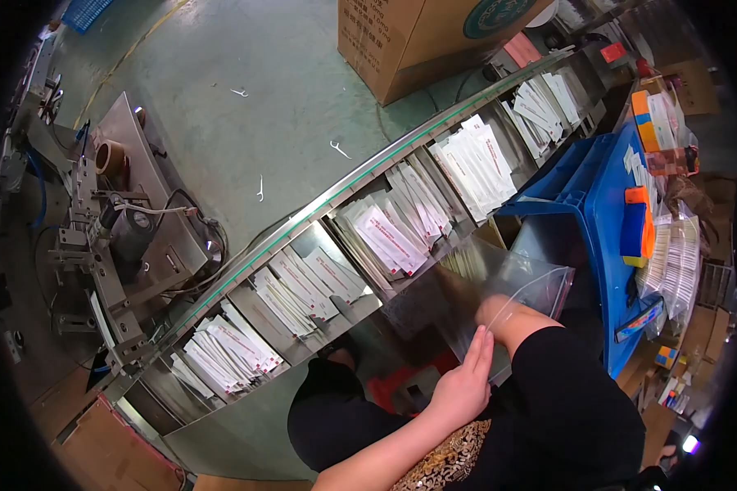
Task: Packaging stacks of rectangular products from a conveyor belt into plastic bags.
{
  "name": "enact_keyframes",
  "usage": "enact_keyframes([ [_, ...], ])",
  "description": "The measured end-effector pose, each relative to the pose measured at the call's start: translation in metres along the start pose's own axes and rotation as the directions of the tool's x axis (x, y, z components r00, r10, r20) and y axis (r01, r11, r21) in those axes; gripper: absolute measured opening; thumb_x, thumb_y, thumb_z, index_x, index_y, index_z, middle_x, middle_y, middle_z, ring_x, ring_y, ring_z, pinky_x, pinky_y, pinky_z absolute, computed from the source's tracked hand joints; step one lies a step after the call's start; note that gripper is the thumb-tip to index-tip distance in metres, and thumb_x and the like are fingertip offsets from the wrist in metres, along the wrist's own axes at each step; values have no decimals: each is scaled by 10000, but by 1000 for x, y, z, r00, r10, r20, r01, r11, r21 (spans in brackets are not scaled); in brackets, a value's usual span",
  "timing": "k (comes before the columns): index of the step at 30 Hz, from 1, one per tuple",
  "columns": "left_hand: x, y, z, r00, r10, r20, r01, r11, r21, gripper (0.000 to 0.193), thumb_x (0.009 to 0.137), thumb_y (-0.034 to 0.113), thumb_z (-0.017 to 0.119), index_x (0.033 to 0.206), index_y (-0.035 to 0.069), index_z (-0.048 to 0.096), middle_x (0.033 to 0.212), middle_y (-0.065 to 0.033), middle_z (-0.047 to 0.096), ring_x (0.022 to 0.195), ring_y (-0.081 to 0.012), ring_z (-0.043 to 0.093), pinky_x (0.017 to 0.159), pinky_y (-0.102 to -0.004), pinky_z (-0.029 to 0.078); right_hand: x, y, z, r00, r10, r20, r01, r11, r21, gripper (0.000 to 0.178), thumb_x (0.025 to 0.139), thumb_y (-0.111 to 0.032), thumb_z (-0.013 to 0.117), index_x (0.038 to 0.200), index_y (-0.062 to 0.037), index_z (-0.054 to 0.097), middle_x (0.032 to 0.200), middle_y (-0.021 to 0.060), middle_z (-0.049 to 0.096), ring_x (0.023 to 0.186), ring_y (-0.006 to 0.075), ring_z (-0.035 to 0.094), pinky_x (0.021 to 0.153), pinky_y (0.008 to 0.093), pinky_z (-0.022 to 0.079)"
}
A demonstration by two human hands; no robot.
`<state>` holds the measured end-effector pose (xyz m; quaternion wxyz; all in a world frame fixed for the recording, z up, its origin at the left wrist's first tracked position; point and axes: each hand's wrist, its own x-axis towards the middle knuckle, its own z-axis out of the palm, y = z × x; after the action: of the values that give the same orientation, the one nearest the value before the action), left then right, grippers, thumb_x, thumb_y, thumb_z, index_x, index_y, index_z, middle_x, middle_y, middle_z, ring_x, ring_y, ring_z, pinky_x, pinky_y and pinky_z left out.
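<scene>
A large clear plastic bag (540, 274) spreads in front of me, its open rim toward my body. My left hand (460, 391) has its straight fingers pressed together at the bag's edge, pinching it. My right hand (491, 309) reaches into the bag past the wrist. Its fingers are blurred behind the plastic, so what they hold cannot be made out. Near them, through the plastic, shows a bundle of thin pale packets (464, 262). Just beyond the bag, white paper packets (389, 237) stand in a metal bin.
A slanting metal trough (327, 323) is divided into bins, several holding white packets. A blue plastic stool (591, 192) stands at right, beside bagged packets (671, 254) and orange-and-blue blocks (637, 225). A machine (131, 229) is at left, a cardboard box (409, 49) behind.
</scene>
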<state>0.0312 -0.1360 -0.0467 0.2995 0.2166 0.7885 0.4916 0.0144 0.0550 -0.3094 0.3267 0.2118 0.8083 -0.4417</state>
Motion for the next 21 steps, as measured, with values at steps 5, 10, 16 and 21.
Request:
enact_keyframes([
  [5, -1, -2, 3, 1000, 15, -10, -15, 1000, 7, 767, 658, 45, 588, 1347, -39, 262, 1381, -222, 306, 678, -276, 618, 525, -318, 501, 14, -26, 11, 999, 26, -25, -25, 999, 46, 405, 816, -129, 460, 1203, -17, 496, 1188, 182, 531, 1062, 306, 541, 864, 386, 447],
  [10, -2, -4, 4, 997, 65, -39, -64, 997, 40, 763, 657, 53, 591, 1344, -42, 272, 1376, -228, 312, 656, -253, 614, 518, -311, 494, 3, -10, 5, 997, 59, -50, -54, 995, 87, 413, 816, -117, 454, 1214, -15, 491, 1197, 183, 526, 1065, 305, 540, 862, 384, 449],
  [16, -3, -10, 4, 998, 28, -53, -28, 1000, 15, 779, 686, 63, 571, 1365, -30, 200, 1418, -222, 231, 581, -248, 602, 511, -335, 494, 18, 16, 13, 953, -282, 112, 301, 833, -465, 464, 849, -115, 374, 1307, -157, 432, 1314, 123, 447, 1182, 253, 448, 933, 363, 410],
  [21, -5, -20, 10, 999, -46, -6, 46, 999, 22, 803, 696, 91, 595, 1370, -25, 175, 1438, -207, 183, 629, -289, 614, 532, -360, 504, 33, 16, -2, 519, -493, 698, 849, 398, -349, 379, 817, -206, 471, 1179, -123, 546, 1304, 115, 453, 1188, 306, 432, 936, 361, 412],
])
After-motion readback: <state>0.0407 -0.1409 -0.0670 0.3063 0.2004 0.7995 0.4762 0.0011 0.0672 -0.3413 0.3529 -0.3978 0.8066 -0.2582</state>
